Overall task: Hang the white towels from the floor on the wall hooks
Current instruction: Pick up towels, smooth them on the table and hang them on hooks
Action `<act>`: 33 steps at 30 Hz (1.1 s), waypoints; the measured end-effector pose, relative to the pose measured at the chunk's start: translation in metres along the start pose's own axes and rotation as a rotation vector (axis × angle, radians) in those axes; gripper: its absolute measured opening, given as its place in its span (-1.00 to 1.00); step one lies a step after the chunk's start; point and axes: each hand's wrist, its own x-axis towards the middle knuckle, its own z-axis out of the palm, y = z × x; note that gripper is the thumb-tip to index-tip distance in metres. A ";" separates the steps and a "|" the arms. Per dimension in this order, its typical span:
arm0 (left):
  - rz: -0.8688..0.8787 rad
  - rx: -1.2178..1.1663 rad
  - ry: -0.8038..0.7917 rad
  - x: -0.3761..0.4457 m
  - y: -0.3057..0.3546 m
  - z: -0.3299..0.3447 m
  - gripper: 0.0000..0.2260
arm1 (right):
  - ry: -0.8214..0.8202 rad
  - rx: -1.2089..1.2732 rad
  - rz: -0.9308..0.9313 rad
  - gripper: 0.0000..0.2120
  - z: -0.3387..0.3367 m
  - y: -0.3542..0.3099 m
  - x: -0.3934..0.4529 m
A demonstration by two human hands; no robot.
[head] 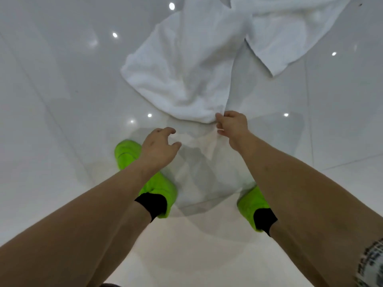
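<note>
Soft matt white terry-cloth towel, second similar cloth towel, glossy smooth pale floor tiles reflecting lights, matt bright green shoes, perhaps foam or rubber, black knit socks

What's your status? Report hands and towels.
Right hand pinching near towel corner. Left hand open, empty. Second towel on floor. No hooks visible.

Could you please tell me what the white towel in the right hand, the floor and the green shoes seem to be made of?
Towel: soft, matte terry-like cloth; it rumples. Floor: glossy tile, probably polished ceramic or stone; it mirrors lights, with visible joints. Green shoes: matte, possibly foam or rubber; unclear.
</note>
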 end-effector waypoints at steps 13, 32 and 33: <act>0.279 0.093 0.105 -0.264 0.197 -0.158 -0.54 | 0.099 -0.362 -0.603 -0.81 -0.142 -0.131 -0.326; 1.106 0.294 0.443 -0.687 0.665 -0.251 -0.90 | 0.388 -0.169 -1.011 -0.74 -0.646 -0.211 -0.703; 1.115 0.279 0.468 -0.698 0.682 -0.248 -0.89 | 0.433 -0.187 -0.998 -0.80 -0.662 -0.207 -0.704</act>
